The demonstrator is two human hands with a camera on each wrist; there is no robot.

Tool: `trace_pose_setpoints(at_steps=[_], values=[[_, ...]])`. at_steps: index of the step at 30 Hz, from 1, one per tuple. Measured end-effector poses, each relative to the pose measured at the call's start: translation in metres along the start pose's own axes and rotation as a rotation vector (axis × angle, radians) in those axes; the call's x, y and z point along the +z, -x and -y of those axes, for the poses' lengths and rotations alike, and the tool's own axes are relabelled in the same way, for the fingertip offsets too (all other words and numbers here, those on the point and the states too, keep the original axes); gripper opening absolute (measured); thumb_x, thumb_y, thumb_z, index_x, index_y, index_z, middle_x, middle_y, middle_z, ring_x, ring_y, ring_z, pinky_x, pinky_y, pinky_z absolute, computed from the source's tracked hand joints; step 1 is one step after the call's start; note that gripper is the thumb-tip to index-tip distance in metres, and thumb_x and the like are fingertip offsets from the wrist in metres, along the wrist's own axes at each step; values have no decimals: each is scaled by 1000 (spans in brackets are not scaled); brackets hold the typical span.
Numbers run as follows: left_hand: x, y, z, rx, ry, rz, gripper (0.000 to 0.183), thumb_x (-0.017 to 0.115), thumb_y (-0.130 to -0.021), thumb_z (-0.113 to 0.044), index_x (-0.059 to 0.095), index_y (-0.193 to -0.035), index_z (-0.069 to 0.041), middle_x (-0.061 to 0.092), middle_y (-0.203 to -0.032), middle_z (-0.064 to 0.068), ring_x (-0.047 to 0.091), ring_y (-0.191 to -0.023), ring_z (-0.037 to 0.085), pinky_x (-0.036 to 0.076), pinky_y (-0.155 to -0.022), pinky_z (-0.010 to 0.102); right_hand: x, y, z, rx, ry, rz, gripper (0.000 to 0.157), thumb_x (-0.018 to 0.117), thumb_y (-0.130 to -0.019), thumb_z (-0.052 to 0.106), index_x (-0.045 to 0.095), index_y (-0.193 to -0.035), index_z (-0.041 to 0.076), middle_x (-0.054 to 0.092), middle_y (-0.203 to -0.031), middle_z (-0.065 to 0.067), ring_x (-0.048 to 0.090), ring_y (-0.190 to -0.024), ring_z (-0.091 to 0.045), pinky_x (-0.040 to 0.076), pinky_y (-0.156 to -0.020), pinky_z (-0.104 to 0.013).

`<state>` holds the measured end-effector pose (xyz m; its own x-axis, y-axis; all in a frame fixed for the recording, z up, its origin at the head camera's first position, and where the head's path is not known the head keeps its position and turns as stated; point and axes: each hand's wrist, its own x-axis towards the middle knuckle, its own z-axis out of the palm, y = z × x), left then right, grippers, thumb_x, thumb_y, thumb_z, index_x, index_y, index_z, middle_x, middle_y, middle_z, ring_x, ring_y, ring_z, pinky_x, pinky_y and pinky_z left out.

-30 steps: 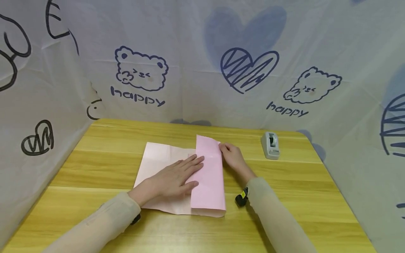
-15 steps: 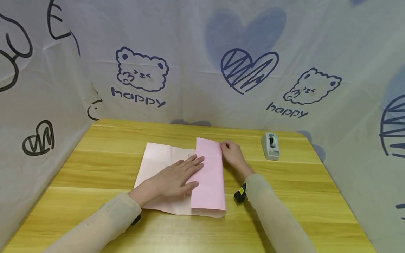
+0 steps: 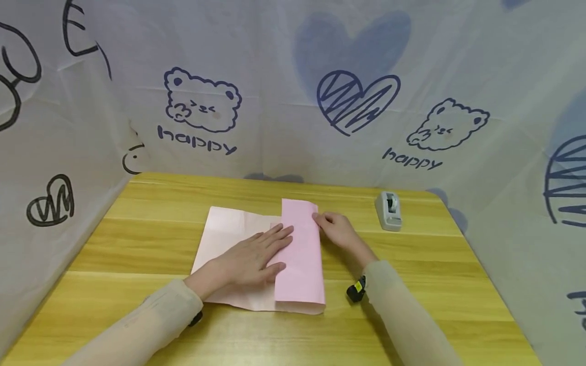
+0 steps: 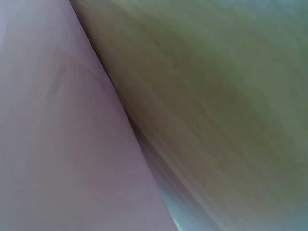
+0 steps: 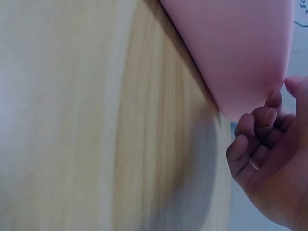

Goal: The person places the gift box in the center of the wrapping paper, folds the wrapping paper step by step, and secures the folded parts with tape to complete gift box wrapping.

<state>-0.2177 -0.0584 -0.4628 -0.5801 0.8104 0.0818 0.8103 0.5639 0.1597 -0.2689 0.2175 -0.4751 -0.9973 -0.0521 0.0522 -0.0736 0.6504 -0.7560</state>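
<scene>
A sheet of pink paper (image 3: 299, 264) lies on the table with its right part folded over to the left. The pale inner side shows at the left, and the fold bulges in a soft curve at its near end. My left hand (image 3: 249, 259) rests flat across the flap's left edge, fingers spread. At the far part of the fold, my right hand (image 3: 340, 233) pinches the paper's right edge between thumb and index finger. In the right wrist view its other fingers (image 5: 237, 147) curl loosely beside the paper. Only paper (image 4: 72, 144) and tabletop appear in the left wrist view.
A grey tape dispenser (image 3: 389, 211) stands at the back right of the yellow wooden table (image 3: 412, 274). White cloth (image 3: 274, 127) printed with bears and hearts hangs behind the table and at both sides.
My right hand has slid a little nearer along the fold, away from the flap's far corner. My left hand stays in place on the paper.
</scene>
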Motion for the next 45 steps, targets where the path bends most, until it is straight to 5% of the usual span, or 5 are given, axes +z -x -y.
trace_pose_setpoints(at_steps=[5, 12, 28, 36, 45], values=[[-2, 1, -1, 3, 6, -5, 68, 19, -99, -56, 15, -153, -17, 3, -160, -4, 1, -146, 18, 22, -114, 44, 2, 5, 1, -70, -25, 26, 38, 48, -97, 43, 56, -76, 12, 45, -64, -1, 45, -63, -17, 36, -57, -28], [1, 0, -1, 3, 6, -2, 68, 18, -98, -58, 14, -153, -18, 2, -160, -5, 1, -146, 18, 23, -114, 44, 7, 16, -2, -23, -74, -7, 36, 46, -98, 43, 56, -81, 13, 48, -70, -3, 48, -70, -18, 38, -61, -30], [2, -1, -1, -5, 6, -19, 68, 19, -98, -58, 14, -153, -19, 2, -160, -6, 1, -146, 17, 23, -114, 44, 0, 83, 12, -52, -58, 120, 31, 50, -96, 44, 59, -84, 18, 56, -68, -12, 50, -51, -16, 45, -45, -29], [4, -1, -1, 8, -14, -39, 67, 20, -98, -56, 16, -153, -18, 2, -160, -5, 3, -146, 18, 22, -114, 46, -2, 115, 14, -108, 2, 178, 34, 49, -96, 45, 57, -77, 18, 51, -59, 2, 49, -51, -11, 41, -46, -23], [8, -2, 2, 56, -114, -85, 68, 17, -99, -54, 20, -152, -12, 8, -160, 1, 7, -146, 20, 10, -118, 41, -2, 136, 17, -122, 32, 219, 44, 46, -97, 47, 56, -72, 13, 41, -56, 10, 43, -52, -6, 36, -46, -20]])
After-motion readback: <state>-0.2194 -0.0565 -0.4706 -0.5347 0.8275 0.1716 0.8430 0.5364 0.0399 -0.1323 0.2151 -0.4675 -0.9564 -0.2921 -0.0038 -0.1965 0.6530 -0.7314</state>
